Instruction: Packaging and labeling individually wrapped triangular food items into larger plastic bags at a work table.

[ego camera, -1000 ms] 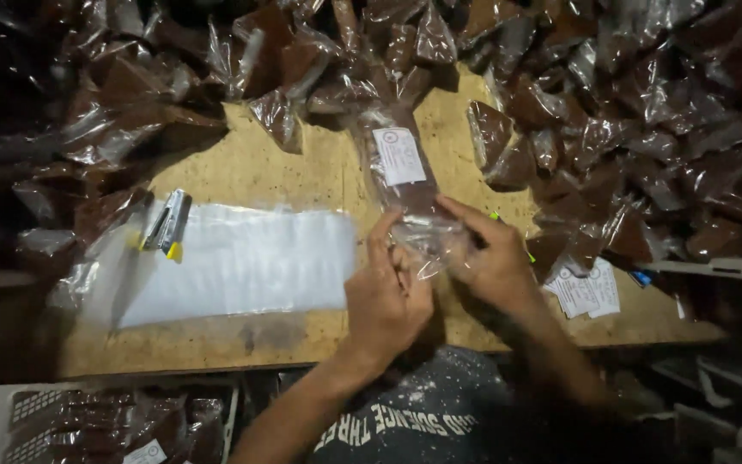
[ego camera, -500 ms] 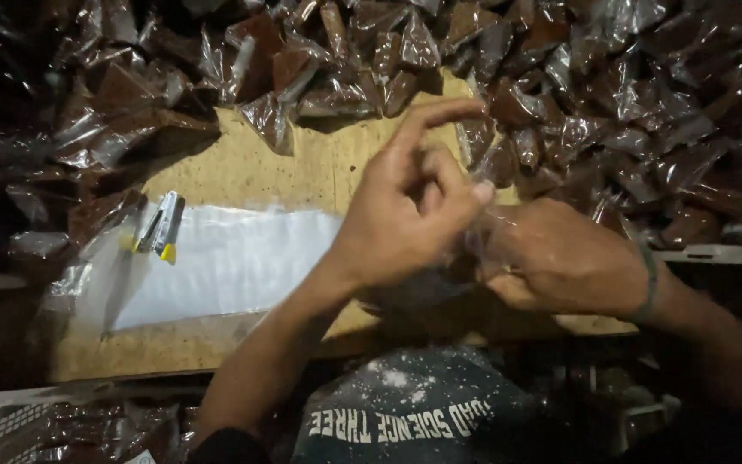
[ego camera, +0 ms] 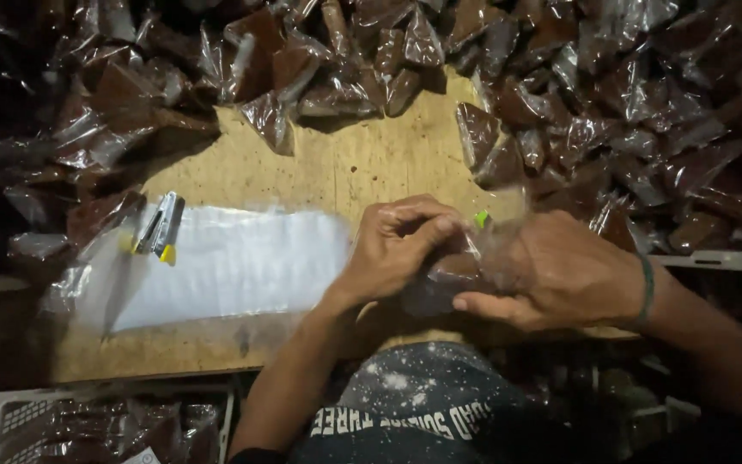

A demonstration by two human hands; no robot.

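- At worktop (ego camera: 345, 163) near edge, head view: left hand (ego camera: 401, 249) and right hand (ego camera: 560, 271) meet, fingers closed, pinching 1 clear bag (ego camera: 453, 279) of brown filling between them.
- Bag's long axis: cannot tell; both hands equally near.
- Stack of empty clear bags (ego camera: 225, 266) lies left; filled packets (ego camera: 611, 120) heaped behind.

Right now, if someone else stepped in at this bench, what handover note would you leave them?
Left hand: fingers pinched at the mouth of a clear packet of brown filling, beside a small green tie.
Right hand: cupped around the same packet, steadying it at the near edge of the wooden board.
Nearby: a flat stack of empty clear bags left of the hands, two small yellow-tipped tools on it, filled packets heaped around the board.
Done: many packets filled.
Left: whether this one is closed cannot be seen.
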